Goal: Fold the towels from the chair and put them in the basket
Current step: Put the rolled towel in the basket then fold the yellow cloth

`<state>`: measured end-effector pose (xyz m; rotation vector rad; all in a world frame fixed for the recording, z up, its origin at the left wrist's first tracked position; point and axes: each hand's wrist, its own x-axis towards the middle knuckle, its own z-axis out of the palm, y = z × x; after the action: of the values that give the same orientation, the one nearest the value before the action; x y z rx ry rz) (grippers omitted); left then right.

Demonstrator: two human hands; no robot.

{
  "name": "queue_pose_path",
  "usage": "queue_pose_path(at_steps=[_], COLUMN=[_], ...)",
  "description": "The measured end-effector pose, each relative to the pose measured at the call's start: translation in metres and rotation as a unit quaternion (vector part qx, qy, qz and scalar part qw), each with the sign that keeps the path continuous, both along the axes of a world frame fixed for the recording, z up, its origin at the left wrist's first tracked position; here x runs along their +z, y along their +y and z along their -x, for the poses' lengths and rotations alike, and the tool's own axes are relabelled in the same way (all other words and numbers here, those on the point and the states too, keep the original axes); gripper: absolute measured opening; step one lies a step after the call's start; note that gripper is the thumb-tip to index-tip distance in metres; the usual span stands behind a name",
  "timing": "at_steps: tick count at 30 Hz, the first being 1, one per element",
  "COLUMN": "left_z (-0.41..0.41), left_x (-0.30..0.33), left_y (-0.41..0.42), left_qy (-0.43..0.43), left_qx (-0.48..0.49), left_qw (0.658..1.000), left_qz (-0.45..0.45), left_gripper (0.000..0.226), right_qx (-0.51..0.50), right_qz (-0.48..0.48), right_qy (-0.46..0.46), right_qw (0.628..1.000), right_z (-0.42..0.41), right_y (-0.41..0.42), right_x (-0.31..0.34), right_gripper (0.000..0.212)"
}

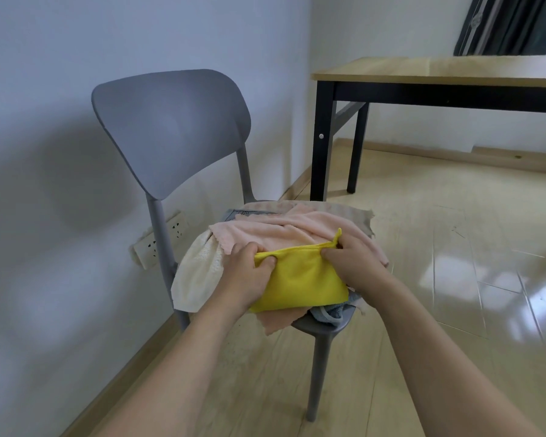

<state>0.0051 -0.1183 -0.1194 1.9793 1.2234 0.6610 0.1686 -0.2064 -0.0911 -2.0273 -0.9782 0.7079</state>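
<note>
A yellow towel (300, 279), folded over, lies on top of a pile of towels on the grey chair (171, 127). My left hand (246, 272) pinches its far left corner. My right hand (350, 263) pinches its far right corner, where a yellow tip sticks up. Under it lie a pink towel (284, 230), a cream towel (196, 275) hanging off the seat's left side, and a grey-blue towel (331, 312) at the seat's front right. No basket is in view.
A wooden table with black legs (322, 137) stands behind the chair to the right. A wall runs along the left with a socket strip (158, 241) near the floor. A dark curtain (511, 23) hangs at the top right. Wooden floor (438, 279) spreads to the right.
</note>
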Motion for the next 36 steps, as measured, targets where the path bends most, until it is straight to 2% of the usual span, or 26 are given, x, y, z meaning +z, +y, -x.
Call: queue_pose_path(at_steps=[3, 5, 13, 15, 18, 20, 23, 30, 33, 36], left_z=[0.002, 0.004, 0.017, 0.02, 0.021, 0.02, 0.019, 0.013, 0.012, 0.01], left_x=[0.007, 0.009, 0.021, 0.027, 0.037, 0.04, 0.041, 0.03, 0.027, 0.03], left_y=[-0.005, -0.006, -0.013, -0.016, -0.021, -0.027, -0.031, -0.028, -0.028, -0.03], left_qy=[0.001, -0.008, -0.191, -0.234, -0.279, -0.285, -0.292, -0.196, -0.145, -0.152], left_qx=[0.001, 0.004, 0.012, 0.015, 0.013, 0.016, 0.024, 0.063, 0.046, 0.04], left_qw=[0.999, 0.998, 0.971, 0.96, 0.951, 0.952, 0.953, 0.978, 0.986, 0.982], left_qz=[0.047, 0.062, 0.146, 0.151, 0.13, 0.111, 0.084, -0.038, -0.069, -0.1], left_gripper=[0.021, 0.025, 0.01, 0.015, 0.023, 0.022, 0.018, 0.018, 0.024, 0.027], right_qx=[0.017, 0.026, 0.014, 0.018, 0.021, 0.036, 0.052, -0.019, -0.061, -0.07], right_qz=[0.017, 0.013, -0.099, -0.125, -0.142, -0.132, -0.111, -0.16, -0.172, -0.186], right_qy=[0.017, 0.021, 0.003, 0.025, 0.106, 0.144, 0.158, 0.105, 0.079, 0.043], right_qw=[1.0, 0.999, 0.995, 0.992, 0.984, 0.98, 0.98, 0.981, 0.98, 0.979], right_z=[0.001, 0.004, 0.012, 0.015, 0.021, 0.023, 0.025, 0.044, 0.043, 0.041], right_y=[-0.002, -0.002, -0.006, -0.008, -0.01, -0.012, -0.015, -0.009, -0.008, -0.01], right_x=[0.003, 0.005, 0.017, 0.019, 0.025, 0.028, 0.029, 0.018, 0.02, 0.016], right_gripper=[0.021, 0.015, 0.021, 0.026, 0.023, 0.029, 0.021, 0.04, 0.05, 0.056])
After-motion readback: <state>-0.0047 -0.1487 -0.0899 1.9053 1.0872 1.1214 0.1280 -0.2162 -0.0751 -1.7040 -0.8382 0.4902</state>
